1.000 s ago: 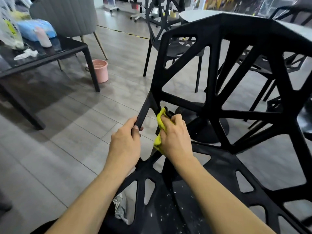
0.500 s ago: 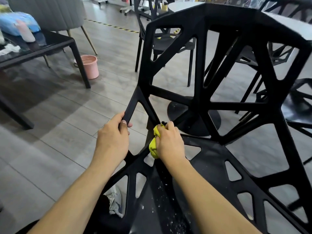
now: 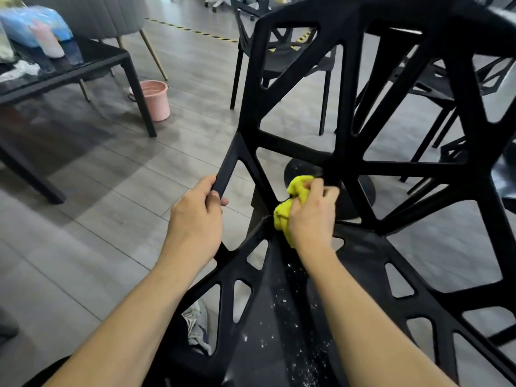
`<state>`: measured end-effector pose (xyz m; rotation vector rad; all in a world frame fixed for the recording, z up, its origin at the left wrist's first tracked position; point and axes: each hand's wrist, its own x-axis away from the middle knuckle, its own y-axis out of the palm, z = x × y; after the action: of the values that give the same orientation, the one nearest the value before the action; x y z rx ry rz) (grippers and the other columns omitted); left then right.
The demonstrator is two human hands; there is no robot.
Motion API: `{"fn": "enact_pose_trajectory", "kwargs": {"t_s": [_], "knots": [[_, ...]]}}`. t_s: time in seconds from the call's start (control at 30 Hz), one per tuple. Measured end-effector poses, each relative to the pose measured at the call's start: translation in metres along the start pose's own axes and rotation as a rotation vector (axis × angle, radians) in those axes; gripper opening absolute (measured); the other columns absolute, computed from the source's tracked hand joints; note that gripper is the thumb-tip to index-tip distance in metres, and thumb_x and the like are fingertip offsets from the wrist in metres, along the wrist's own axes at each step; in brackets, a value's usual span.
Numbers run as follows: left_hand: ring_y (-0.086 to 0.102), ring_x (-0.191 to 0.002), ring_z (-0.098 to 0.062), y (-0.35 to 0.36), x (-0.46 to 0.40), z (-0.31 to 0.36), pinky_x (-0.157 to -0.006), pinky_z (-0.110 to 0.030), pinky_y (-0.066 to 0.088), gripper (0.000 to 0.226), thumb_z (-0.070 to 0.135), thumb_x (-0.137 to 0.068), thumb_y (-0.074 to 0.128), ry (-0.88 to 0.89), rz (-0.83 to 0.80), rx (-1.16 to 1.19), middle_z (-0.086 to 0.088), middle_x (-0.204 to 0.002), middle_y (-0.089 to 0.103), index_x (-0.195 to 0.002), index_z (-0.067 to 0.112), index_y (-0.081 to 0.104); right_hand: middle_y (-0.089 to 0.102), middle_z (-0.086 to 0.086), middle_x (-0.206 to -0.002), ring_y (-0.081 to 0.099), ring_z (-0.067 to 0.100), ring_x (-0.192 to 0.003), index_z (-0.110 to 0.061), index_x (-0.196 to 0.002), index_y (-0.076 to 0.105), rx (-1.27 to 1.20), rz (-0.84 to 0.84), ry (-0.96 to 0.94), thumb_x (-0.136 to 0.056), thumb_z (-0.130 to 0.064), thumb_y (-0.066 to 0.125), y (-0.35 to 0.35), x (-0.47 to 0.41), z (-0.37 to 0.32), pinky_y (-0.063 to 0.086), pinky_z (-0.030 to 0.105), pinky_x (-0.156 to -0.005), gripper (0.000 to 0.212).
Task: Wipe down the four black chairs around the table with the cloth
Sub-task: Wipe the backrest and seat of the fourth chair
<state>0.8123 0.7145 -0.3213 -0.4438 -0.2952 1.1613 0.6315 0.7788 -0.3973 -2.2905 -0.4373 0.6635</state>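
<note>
Since half a second ago, the right hand (image 3: 311, 216) has shifted the cloth (image 3: 289, 212) slightly up and right along the chair (image 3: 346, 113) frame, toward the point where several struts meet at frame centre. That hand is curled around the bunched yellow cloth, pressing it against a strut just above the seat. Left of it, the left hand (image 3: 195, 219) grips a slanting side strut of the same chair, fingers wrapped round the bar with a thumb tip showing on the near side. This black chair fills the centre and right of the frame, its open geometric back rising to the top edge; pale specks dot the seat at lower centre. Behind it, at upper centre and upper right, stand more black chairs (image 3: 282, 60) around a round pedestal base. At upper left a dark tabletop (image 3: 92, 61) carries blue and pink packets, with a grey padded chair behind it. A pink bucket (image 3: 156, 100) sits on the grey plank floor beside that table's leg.
</note>
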Motion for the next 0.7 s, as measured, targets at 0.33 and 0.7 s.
{"fn": "enact_pose_trajectory", "kwargs": {"t_s": [0.33,0.7], "knots": [[0.067,-0.076,-0.02,-0.031,-0.005,-0.005,-0.086,-0.05,0.059,0.03,0.027,-0.093,0.048,-0.102,-0.086,0.173,0.004,-0.086,0.075,-0.098,0.041,0.074,0.067,-0.003,-0.104,0.061,0.018,-0.098,-0.03,-0.109,0.066,-0.302,-0.194,0.153,-0.091,-0.029,0.059,-0.034,0.009,-0.044,0.046,0.031,-0.082,0.02],[0.075,-0.085,-0.016,-0.068,-0.002,-0.027,-0.084,-0.043,0.059,0.031,0.021,-0.081,0.063,-0.017,-0.309,-0.066,0.009,-0.088,0.077,-0.106,0.034,0.076,0.04,0.007,-0.137,0.043,0.03,-0.118,-0.022,-0.144,0.047,-0.289,-0.189,-0.291,-0.095,-0.029,0.051,-0.001,-0.003,-0.117,0.035,0.042,-0.109,0.05]]}}
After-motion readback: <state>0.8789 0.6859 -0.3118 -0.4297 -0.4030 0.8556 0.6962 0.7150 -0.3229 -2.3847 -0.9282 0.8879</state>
